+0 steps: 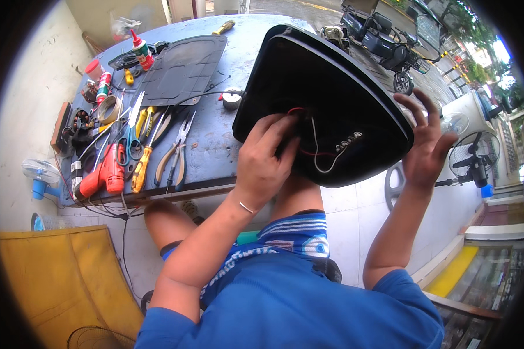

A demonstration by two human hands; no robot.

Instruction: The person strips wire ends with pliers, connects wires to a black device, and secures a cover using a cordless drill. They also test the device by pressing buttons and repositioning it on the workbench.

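At far left, a small blue-and-white fan point(39, 171) stands beside the wall; nearer, a yellow cover point(58, 273) lies low at the left. On the left of the blue tabletop point(206, 168), a red power tool point(109, 170) lies near the front edge, with a tape roll point(109, 109) farther back. To its right are blue-handled scissors point(133, 138), a yellow-handled screwdriver point(141, 170) and pliers point(181, 139). Farther back stand a red-capped bottle point(141, 51) and, just right of it, a flat black panel point(183, 67).

The left hand point(265, 154) reaches into the open side of a black housing point(320, 64), its fingertips at a red wire point(296, 109). Whether this grip is clamped on the wire cannot be told. The housing is tilted at the tabletop's right end, its open side facing the person, above the thighs. Inside, a white wire point(315, 136) loops down, left of a row of silver contacts point(349, 141).

The right hand point(423, 142) is at the housing's right edge, its grip apart with fingers spread; contact cannot be confirmed. A black fan point(476, 157) stands at far right.
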